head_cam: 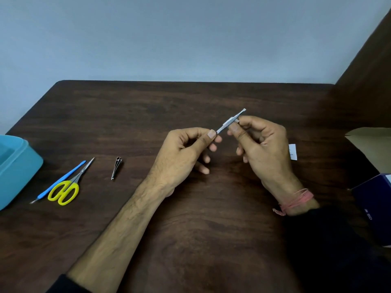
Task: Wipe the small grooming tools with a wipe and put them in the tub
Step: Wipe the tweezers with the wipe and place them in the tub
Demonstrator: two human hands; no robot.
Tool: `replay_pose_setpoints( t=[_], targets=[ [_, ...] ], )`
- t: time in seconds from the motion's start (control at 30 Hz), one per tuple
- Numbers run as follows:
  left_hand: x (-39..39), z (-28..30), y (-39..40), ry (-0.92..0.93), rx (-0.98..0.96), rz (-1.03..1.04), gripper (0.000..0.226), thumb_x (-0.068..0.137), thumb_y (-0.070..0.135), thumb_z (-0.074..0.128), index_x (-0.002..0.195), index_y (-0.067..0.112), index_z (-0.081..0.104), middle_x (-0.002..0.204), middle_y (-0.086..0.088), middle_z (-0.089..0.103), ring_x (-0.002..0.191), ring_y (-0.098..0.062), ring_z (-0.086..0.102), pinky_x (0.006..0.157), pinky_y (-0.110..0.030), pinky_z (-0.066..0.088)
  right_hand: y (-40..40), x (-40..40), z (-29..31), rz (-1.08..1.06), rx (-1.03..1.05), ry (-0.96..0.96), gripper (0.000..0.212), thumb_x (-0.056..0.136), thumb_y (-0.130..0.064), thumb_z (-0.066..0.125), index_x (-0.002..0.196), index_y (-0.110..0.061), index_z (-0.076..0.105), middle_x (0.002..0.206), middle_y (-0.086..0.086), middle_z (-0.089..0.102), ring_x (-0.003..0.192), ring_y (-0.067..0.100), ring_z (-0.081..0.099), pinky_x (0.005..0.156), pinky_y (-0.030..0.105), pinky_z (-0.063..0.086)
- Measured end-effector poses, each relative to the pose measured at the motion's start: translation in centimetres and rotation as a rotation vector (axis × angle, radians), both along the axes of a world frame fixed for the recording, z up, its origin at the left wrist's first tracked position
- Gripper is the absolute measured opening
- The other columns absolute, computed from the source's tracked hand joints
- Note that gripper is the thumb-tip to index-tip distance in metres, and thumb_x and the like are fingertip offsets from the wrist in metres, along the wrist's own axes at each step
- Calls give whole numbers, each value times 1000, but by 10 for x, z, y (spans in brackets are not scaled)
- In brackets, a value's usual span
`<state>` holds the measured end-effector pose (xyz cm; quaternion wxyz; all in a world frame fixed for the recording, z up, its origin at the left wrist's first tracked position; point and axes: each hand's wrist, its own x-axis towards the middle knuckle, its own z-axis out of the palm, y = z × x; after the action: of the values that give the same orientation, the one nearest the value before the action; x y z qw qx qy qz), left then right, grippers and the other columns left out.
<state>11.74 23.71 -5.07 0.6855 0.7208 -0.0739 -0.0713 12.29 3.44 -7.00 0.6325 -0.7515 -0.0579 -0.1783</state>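
Above the middle of the dark wooden table (190,218), my left hand (184,153) pinches the near end of a thin silver tool (229,121) between thumb and forefinger. My right hand (262,144) pinches the tool's middle, and its flat tip points up and to the right. I cannot make out a wipe in either hand. A blue tub (17,168) stands at the left edge. Beside it lie a blue-handled pick (61,179), yellow-handled scissors (67,187) and a metal nail clipper (116,168).
A small white packet (293,152) lies on the table just right of my right hand. A brown cardboard piece (372,144) and a dark blue box (374,208) sit at the right edge. A grey-blue wall runs behind the table.
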Motion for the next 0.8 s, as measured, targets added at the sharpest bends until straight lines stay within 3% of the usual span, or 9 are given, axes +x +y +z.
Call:
replay_pose_setpoints(
  t=[0.17,0.8],
  targets=[
    [-1,0,-1,-21,9,-1,26,112,27,65,98,16,83,83,0,70,69,-11,61,49,-29,58,6,-3,1,48,-73,-1,2,101,-16,81,99,-15,83,84,-3,80,50,11,60,48,17,43],
    [-1,0,1,-46,33,27,23,110,28,68,98,18,84,82,2,72,71,-10,63,49,-29,60,7,-5,5,20,-81,-27,4,101,-15,80,98,-12,81,87,5,80,52,6,60,47,14,42]
  ],
)
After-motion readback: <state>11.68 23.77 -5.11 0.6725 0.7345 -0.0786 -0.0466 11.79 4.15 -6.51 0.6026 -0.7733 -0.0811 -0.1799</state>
